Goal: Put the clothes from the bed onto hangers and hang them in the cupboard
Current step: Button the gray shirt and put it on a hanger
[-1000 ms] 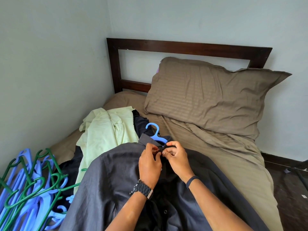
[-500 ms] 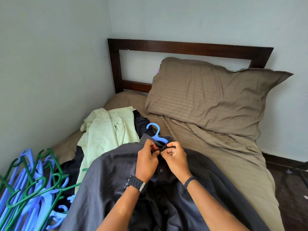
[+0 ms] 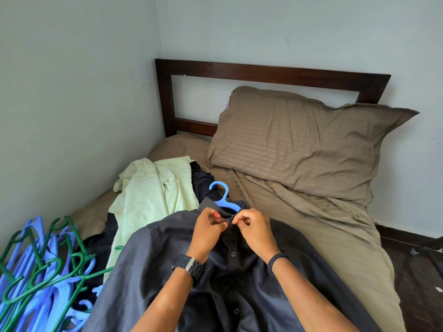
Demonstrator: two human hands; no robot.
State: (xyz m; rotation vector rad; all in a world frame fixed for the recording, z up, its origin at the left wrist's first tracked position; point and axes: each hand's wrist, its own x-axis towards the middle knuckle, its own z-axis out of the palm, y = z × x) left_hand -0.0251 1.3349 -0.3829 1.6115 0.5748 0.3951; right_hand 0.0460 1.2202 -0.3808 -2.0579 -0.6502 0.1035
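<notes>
A dark grey button-up shirt lies spread on the bed, front side up, with its collar toward the headboard. A blue plastic hanger is inside the shirt; its hook comes out of the collar and rests on the bed sheet.

Both hands are at the collar opening, close to each other. The left hand pinches the left edge of the placket between thumb and fingers, and the right hand pinches the opposite edge just beside it. The other fingers of both hands are curled. The top button itself I cannot see between the fingertips. A black watch is on the left wrist and a thin dark band on the right wrist.

To the left of the grey shirt lies a pale green shirt, crumpled, on top of some dark clothes. At the lower left corner there is a pile of blue and green hangers near the wall. A brown striped pillow leans against the headboard.
</notes>
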